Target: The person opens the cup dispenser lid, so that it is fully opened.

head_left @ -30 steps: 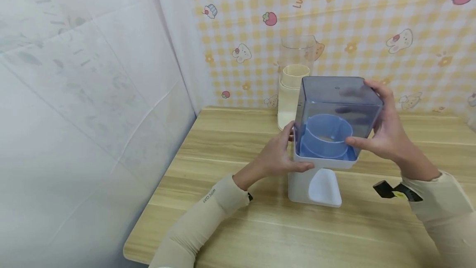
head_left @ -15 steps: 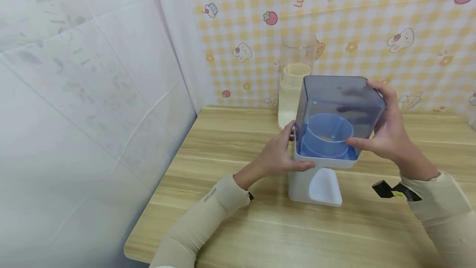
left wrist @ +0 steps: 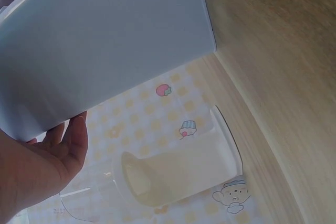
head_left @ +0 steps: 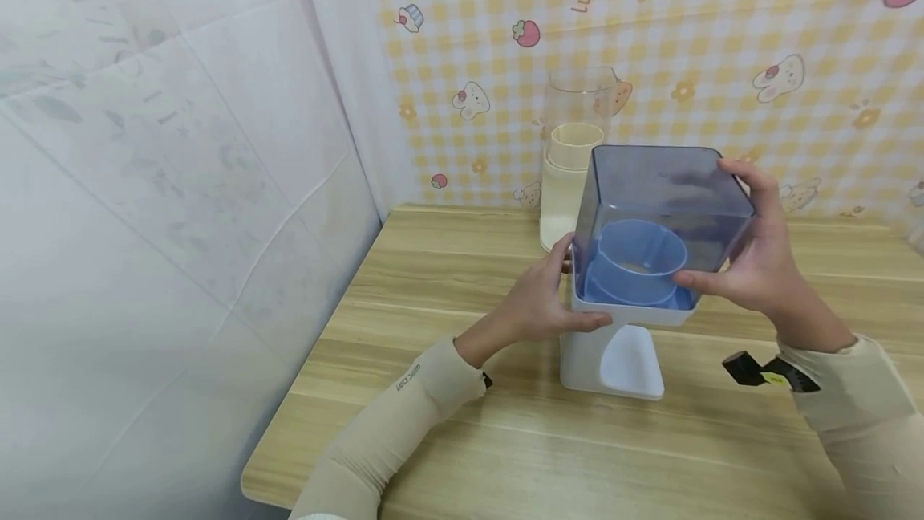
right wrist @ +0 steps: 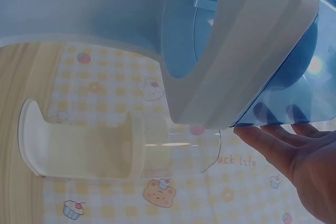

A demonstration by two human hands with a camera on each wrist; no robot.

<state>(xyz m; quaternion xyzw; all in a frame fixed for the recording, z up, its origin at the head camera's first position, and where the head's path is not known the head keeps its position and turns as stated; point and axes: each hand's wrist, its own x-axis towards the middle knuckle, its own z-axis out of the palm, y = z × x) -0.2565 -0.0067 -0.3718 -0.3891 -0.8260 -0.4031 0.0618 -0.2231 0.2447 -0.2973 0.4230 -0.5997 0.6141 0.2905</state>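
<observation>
A pet feeder stands on the wooden table, with a white base point(head_left: 581, 363) and a scooped front tray. On top sits its see-through blue-grey tank point(head_left: 660, 175), a blue ring point(head_left: 642, 259) showing through its wall. My left hand point(head_left: 537, 299) grips the white collar at the left, thumb in front and fingers behind. In the left wrist view that hand point(left wrist: 44, 163) is at the edge of the white wall. My right hand point(head_left: 754, 255) holds the tank's right side, thumb on the front face. The right wrist view shows its fingers point(right wrist: 278, 148) along the tank.
A second, cream feeder point(head_left: 563, 199) with a clear round tank stands behind, near the checked cloth point(head_left: 469, 46) at the table's back edge. A white curtain point(head_left: 166, 263) hangs at the left. The wooden table top point(head_left: 411, 287) reaches toward the front.
The tank's upper right corner has shifted slightly to the right, together with my right hand. My left hand keeps its grip, and the base stays in place.
</observation>
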